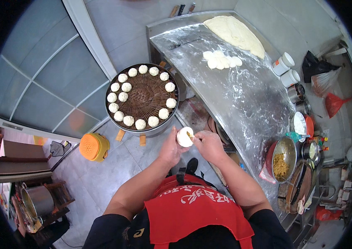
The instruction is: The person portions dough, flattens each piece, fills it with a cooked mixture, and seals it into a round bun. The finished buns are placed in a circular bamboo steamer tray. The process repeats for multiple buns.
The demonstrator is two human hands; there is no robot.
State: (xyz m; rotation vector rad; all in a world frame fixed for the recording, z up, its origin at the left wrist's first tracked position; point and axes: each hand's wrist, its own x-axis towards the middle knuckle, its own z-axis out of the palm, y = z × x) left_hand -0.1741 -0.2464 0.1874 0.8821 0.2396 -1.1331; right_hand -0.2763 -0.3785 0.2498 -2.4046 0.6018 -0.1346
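Observation:
My left hand [170, 148] cradles a round dough wrapper with brown filling showing [183, 137]. The fingertips of my right hand [207, 144] pinch the right edge of the same piece. Just beyond my hands, a large round steamer tray [146, 96] with a woven base holds white filled buns [140, 124], most of them in a ring along its rim. Flattened dough rounds [221, 60] lie in a cluster on the floured steel worktable [257, 102]. Behind them rests a large slab of dough [235, 34]. A metal bowl of crumbly brown filling [281, 165] stands at the table's right end.
An orange and yellow plastic stool [94, 147] stands on the floor left of the steamer. White tubs [283, 64], metal containers and a bowl of white powder [299, 123] line the table's far right edge. A round wooden chopping board [299, 188] bears a knife. A steel pot [38, 200] stands lower left.

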